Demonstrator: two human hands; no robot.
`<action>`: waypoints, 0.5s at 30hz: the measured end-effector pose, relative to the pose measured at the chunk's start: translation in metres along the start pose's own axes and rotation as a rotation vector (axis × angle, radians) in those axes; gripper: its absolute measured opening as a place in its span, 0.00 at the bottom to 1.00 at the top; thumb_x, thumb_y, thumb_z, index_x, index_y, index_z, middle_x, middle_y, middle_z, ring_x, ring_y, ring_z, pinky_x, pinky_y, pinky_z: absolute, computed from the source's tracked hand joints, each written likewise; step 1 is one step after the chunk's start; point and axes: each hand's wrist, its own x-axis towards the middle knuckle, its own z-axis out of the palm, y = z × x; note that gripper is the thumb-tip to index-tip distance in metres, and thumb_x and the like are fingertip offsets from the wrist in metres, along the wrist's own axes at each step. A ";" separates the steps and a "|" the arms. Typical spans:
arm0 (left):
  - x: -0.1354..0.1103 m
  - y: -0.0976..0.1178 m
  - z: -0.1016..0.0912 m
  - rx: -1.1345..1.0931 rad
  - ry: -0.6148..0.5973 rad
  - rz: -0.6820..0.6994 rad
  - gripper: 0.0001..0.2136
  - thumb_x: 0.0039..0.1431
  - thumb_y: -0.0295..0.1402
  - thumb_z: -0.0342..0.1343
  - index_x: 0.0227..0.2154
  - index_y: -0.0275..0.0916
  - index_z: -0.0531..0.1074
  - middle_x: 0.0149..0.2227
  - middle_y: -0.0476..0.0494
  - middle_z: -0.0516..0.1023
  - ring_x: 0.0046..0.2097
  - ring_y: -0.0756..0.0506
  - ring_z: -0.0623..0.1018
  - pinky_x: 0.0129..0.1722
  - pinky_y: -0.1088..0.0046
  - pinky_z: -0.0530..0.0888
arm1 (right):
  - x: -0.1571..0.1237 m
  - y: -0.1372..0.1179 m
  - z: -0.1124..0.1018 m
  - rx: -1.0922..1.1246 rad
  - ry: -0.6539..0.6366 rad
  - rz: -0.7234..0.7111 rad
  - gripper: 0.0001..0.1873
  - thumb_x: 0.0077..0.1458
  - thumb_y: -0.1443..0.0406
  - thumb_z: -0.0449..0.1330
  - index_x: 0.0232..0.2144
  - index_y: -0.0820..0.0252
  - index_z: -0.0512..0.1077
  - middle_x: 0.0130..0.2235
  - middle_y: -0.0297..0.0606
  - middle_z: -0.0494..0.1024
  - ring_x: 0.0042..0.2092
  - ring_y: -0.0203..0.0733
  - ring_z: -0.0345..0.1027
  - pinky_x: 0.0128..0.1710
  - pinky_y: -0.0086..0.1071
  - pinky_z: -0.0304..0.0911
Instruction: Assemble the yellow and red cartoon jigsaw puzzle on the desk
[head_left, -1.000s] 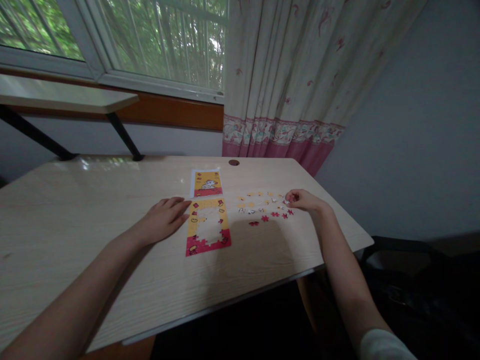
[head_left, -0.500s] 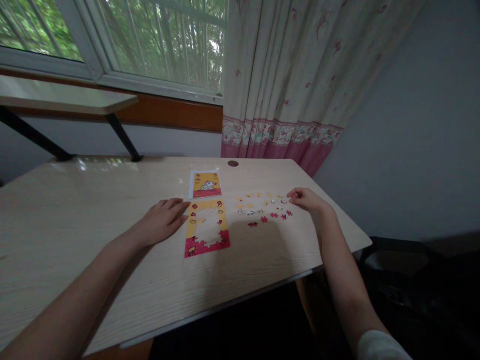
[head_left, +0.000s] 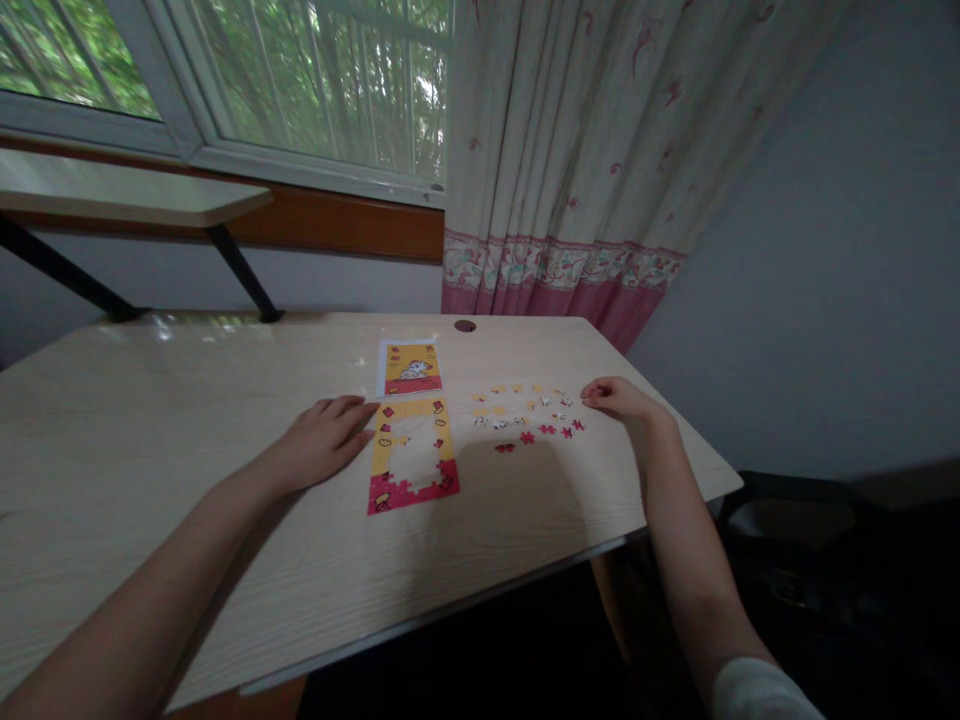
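Observation:
My left hand (head_left: 324, 442) lies on the table with its fingers stretched and spread, the tips at the left edge of a partly assembled jigsaw puzzle (head_left: 414, 493). The puzzle is a yellow and red border around a bare middle. Behind it lies a reference picture (head_left: 413, 370) of a white cartoon animal on yellow and red. My right hand (head_left: 616, 397) has its fingers pinched together at the right end of the loose pieces; what they hold, if anything, is too small to make out. Several loose puzzle pieces (head_left: 528, 438), yellow, white and red, are spread between the puzzle and my right hand.
The wooden table (head_left: 315, 590) has a round cable hole (head_left: 465, 326) near its back edge. A raised shelf (head_left: 135, 195) on black legs stands at the back left. A curtain (head_left: 562, 200) hangs behind, and a dark chair (head_left: 802, 500) is at the right.
My right hand has shifted slightly right, away from the loose pieces, its fingers still pinched. My left hand stays by the puzzle's edge.

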 end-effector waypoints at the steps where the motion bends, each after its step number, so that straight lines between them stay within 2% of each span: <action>1: 0.000 0.000 0.000 -0.003 0.002 0.000 0.26 0.62 0.45 0.36 0.55 0.35 0.64 0.53 0.35 0.67 0.53 0.38 0.68 0.52 0.62 0.64 | -0.001 -0.002 0.000 0.009 -0.023 0.003 0.22 0.36 0.54 0.65 0.29 0.66 0.72 0.23 0.32 0.67 0.26 0.32 0.57 0.26 0.28 0.52; 8: 0.000 0.002 -0.002 -0.024 0.010 -0.004 0.25 0.62 0.44 0.38 0.55 0.34 0.63 0.54 0.34 0.68 0.53 0.37 0.68 0.52 0.61 0.64 | -0.005 -0.017 0.005 0.029 -0.198 0.013 0.24 0.38 0.51 0.64 0.30 0.66 0.72 0.23 0.30 0.66 0.24 0.29 0.53 0.24 0.27 0.48; 11: 0.000 0.001 -0.001 -0.038 0.010 -0.009 0.26 0.61 0.44 0.38 0.55 0.32 0.63 0.54 0.33 0.68 0.53 0.37 0.68 0.52 0.60 0.65 | -0.003 -0.022 0.011 0.030 -0.228 0.020 0.25 0.37 0.51 0.65 0.31 0.66 0.71 0.22 0.29 0.66 0.23 0.28 0.52 0.22 0.26 0.46; 15: 0.000 0.001 -0.001 -0.057 0.016 0.002 0.25 0.62 0.44 0.38 0.56 0.35 0.62 0.54 0.35 0.68 0.54 0.37 0.68 0.52 0.60 0.65 | -0.001 -0.028 0.019 0.018 -0.244 0.014 0.24 0.37 0.52 0.66 0.31 0.65 0.71 0.21 0.28 0.65 0.22 0.28 0.53 0.22 0.26 0.48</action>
